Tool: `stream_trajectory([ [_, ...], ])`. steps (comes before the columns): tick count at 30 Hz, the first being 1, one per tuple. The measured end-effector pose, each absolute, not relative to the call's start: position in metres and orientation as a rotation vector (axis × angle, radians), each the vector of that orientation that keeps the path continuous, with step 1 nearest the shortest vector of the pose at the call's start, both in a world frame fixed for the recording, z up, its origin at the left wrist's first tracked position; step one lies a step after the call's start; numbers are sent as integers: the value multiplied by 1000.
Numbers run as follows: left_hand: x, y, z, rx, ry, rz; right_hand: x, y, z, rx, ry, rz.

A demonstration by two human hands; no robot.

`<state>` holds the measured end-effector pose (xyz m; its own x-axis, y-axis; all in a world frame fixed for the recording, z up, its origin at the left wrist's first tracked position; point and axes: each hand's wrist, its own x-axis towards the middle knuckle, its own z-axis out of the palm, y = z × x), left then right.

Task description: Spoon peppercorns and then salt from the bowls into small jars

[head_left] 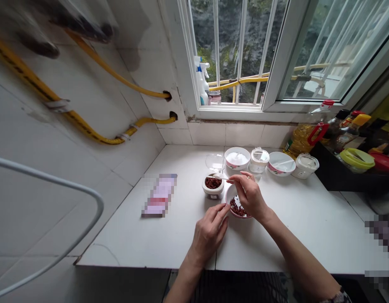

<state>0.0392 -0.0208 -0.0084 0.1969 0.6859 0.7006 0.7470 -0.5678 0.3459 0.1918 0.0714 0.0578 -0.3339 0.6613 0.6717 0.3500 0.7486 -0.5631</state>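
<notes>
Occupying the white tiled surface (118, 240) below a barred window (235, 54): open jar (212, 193), bowl (233, 193) just right of it. Right hand (249, 195): fingers pinching spoon (222, 177) over jar. Left hand (211, 229): fingers at bowl's rim, grip unclear.

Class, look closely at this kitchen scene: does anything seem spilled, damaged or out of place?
Nothing looks spilled on the counter. What looks odd is behind it: yellow hoses enter the wall through dark, ragged holes, and the strip below the window is brown and dirty-looking, perhaps worn.
</notes>
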Motion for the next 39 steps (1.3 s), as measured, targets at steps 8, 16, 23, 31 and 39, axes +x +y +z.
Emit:
stream_trajectory([
  [8, 40, -21, -9, -2365, -1429, -1333, 223, 75, 70, -895, -1875, 363],
  [16, 38, -21, -7, -2372, -1433, -1313, 229, 83, 54, -1166, -2111, 396],
  [23, 39, -21, -8, -2381, -1427, -1328, 219, 78, 55, -1204, -1818, 936],
  [31, 39, -22, -7, -2369, -1430, -1333, 230, 87, 61, -1193, -1442, 1329],
  [39, 39, -22, -6, -2357, -1426, -1329, 233, 88, 64, -1154, -1477, 1332],
])
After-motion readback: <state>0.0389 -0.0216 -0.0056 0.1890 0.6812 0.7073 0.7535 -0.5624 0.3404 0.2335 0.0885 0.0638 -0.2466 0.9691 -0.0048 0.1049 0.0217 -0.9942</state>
